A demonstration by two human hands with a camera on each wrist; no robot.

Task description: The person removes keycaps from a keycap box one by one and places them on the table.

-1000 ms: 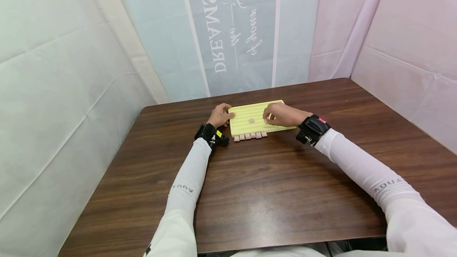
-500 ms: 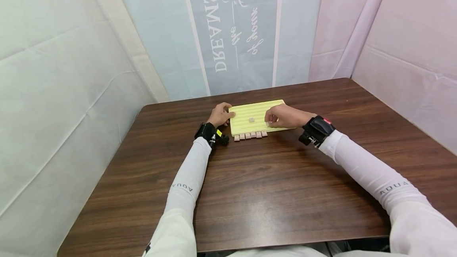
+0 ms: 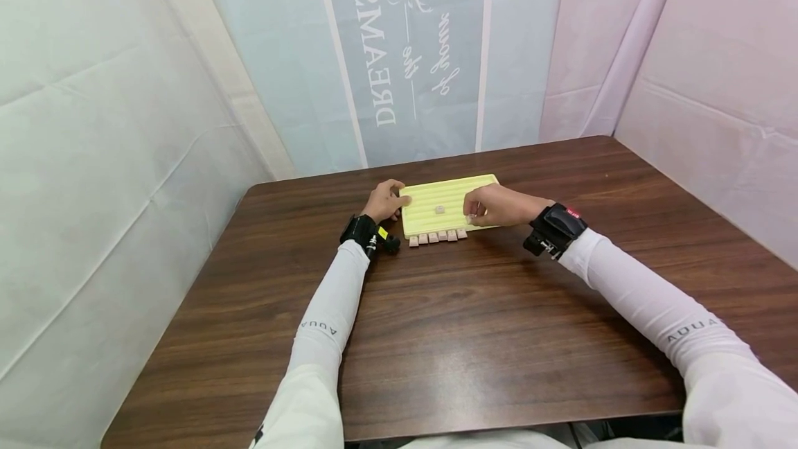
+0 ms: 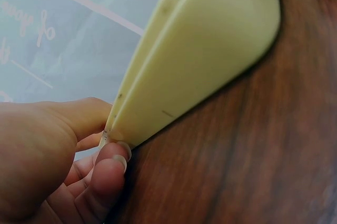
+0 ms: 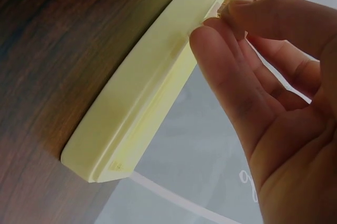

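A pale yellow tray (image 3: 424, 194) with ridged rows lies on the table. At its left end my left hand (image 3: 383, 201) grips the edge, and the left wrist view shows thumb and fingers around the corner of the tray (image 4: 205, 40). Over the right part of the tray, my right hand (image 3: 499, 204) pinches a small pale keycap (image 3: 470, 218) between thumb and fingers; in the right wrist view this keycap (image 5: 224, 8) is partly hidden by the fingertips. Another keycap (image 3: 439, 209) sits on the tray's middle rows.
Several pale pink keycaps (image 3: 433, 238) stand in a row along the tray's near edge. The dark wooden table (image 3: 436, 338) stretches toward me. Behind it hangs a printed curtain (image 3: 424, 54), with pale cloth walls (image 3: 112, 158) at the sides.
My right hand has shifted slightly right and toward me, still pinching the keycap. The left hand keeps its grip on the tray, and the keycap in the middle has not moved.
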